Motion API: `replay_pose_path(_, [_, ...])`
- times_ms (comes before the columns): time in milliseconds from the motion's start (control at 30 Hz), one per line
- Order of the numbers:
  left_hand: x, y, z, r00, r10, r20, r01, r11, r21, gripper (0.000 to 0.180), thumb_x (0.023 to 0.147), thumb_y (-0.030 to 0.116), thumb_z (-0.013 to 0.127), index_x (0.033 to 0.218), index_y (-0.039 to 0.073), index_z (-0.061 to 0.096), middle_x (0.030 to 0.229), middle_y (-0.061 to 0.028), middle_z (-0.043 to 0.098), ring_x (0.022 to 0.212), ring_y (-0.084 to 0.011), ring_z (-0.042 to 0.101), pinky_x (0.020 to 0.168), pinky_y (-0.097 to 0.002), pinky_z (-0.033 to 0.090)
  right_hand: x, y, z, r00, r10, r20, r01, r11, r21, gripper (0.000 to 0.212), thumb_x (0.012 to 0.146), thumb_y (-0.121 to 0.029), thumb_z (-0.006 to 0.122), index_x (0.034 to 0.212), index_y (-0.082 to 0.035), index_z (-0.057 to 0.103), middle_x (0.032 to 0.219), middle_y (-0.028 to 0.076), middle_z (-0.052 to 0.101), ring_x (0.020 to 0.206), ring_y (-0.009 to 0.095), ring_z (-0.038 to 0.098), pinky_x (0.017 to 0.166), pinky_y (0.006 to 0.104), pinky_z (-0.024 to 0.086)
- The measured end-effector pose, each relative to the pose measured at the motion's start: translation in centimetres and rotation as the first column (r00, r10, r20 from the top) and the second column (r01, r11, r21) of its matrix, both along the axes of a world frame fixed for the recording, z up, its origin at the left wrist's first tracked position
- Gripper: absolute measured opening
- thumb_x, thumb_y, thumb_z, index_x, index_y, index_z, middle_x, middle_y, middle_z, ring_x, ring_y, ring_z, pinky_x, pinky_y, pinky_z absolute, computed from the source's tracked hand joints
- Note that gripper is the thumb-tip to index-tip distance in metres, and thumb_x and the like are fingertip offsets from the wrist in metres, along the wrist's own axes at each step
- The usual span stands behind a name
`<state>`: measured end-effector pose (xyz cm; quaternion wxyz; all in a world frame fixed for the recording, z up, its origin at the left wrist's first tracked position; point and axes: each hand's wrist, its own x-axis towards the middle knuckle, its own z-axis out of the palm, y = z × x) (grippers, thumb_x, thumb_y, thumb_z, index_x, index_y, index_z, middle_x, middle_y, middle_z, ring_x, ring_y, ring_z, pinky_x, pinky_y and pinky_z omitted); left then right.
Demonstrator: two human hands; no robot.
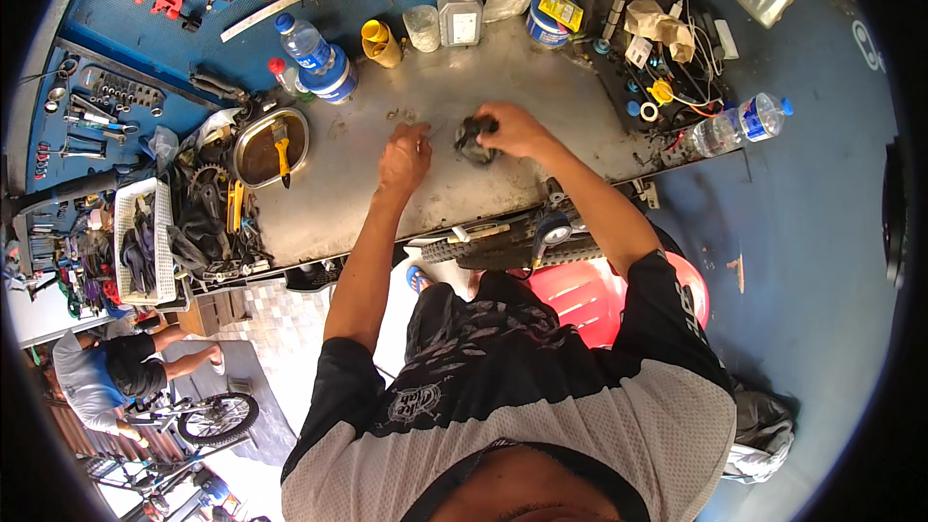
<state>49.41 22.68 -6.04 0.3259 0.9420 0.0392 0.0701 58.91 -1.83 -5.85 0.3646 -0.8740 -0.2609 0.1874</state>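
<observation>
Above the metal workbench [338,213], my right hand [517,130] is closed on a dark, crumpled rag [474,143], pressed near the bench surface. My left hand [406,157] is to the left of it, with its fingers curled together at the bench top. Whatever those fingers hold, if anything, is too small to make out. Small bits [393,114] lie just beyond the left fingertips. A metal tray [242,150] of brownish liquid stands farther left, with a yellow-handled paintbrush [281,150] resting across it.
Bottles, a yellow cup [380,43] and a grey red-capped container [460,14] line the bench's back. A clear water bottle [730,128] lies at the right end. A white basket [145,242] and loose parts crowd the left. Below are a bicycle tyre [464,249] and red chair [580,295].
</observation>
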Motion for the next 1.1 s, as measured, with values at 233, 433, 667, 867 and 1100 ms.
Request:
replay_pose_path(233, [-0.1, -0.6, -0.8, 0.976, -0.199, 0.084, 0.198, 0.980, 0.025, 0.018, 0.089, 0.007, 0.064, 0.105, 0.011, 0.072, 0.113, -0.0147, 0.061, 0.102, -0.0395, 0.067, 0.088, -0.0521, 0.056, 0.8, -10.3, 2.4, 0.935, -0.351, 0.060, 0.342, 0.932, 0.119, 0.040, 0.085, -0.017, 0.081, 0.120, -0.005, 0.067, 0.115, 0.014, 0.071, 0.101, 0.027, 0.069, 0.089, 0.0366, 0.054])
replay_pose_path(433, [0.1, -3.2, -1.8, 0.924, -0.373, -0.088, 0.383, 0.899, 0.212, 0.010, 0.087, 0.009, 0.067, 0.094, 0.006, 0.074, 0.110, -0.0170, 0.058, 0.112, -0.0380, 0.062, 0.097, -0.0470, 0.055, -2.5, -15.3, 1.2, 0.873, -0.463, 0.154, 0.440, 0.883, 0.164, 0.042, 0.084, -0.017, 0.081, 0.123, -0.004, 0.067, 0.117, 0.015, 0.072, 0.111, 0.028, 0.069, 0.097, 0.0374, 0.052])
replay_pose_path(667, [0.1, -3.8, -1.6, 0.959, -0.276, -0.058, 0.282, 0.945, 0.168, 0.011, 0.087, 0.014, 0.071, 0.093, 0.006, 0.074, 0.112, -0.0173, 0.059, 0.111, -0.0374, 0.063, 0.096, -0.0476, 0.054, -3.7, -14.6, 1.1, 0.883, -0.467, 0.053, 0.459, 0.881, 0.117, 0.044, 0.085, -0.017, 0.080, 0.125, -0.004, 0.068, 0.119, 0.014, 0.072, 0.113, 0.027, 0.068, 0.097, 0.0372, 0.052])
replay_pose_path(867, [2.3, -2.9, -0.8, 1.000, -0.016, -0.009, 0.015, 1.000, -0.010, 0.012, 0.091, 0.014, 0.069, 0.099, 0.009, 0.076, 0.116, -0.0148, 0.058, 0.113, -0.0344, 0.063, 0.097, -0.0476, 0.055, -4.1, -14.1, 2.6, 0.877, -0.459, 0.139, 0.445, 0.887, 0.121, 0.043, 0.085, -0.015, 0.079, 0.126, -0.004, 0.068, 0.118, 0.014, 0.073, 0.108, 0.028, 0.069, 0.089, 0.0369, 0.052])
replay_pose_path(1100, [9.1, -2.5, -1.5, 0.991, -0.073, -0.109, 0.105, 0.941, 0.321, 0.014, 0.093, 0.016, 0.070, 0.105, 0.013, 0.076, 0.124, -0.0114, 0.056, 0.123, -0.0314, 0.059, 0.101, -0.0455, 0.054, -6.7, -12.9, 4.0, 0.868, -0.485, 0.108, 0.478, 0.874, 0.081, 0.043, 0.085, -0.014, 0.080, 0.125, -0.004, 0.067, 0.116, 0.013, 0.073, 0.104, 0.028, 0.069, 0.087, 0.0374, 0.052])
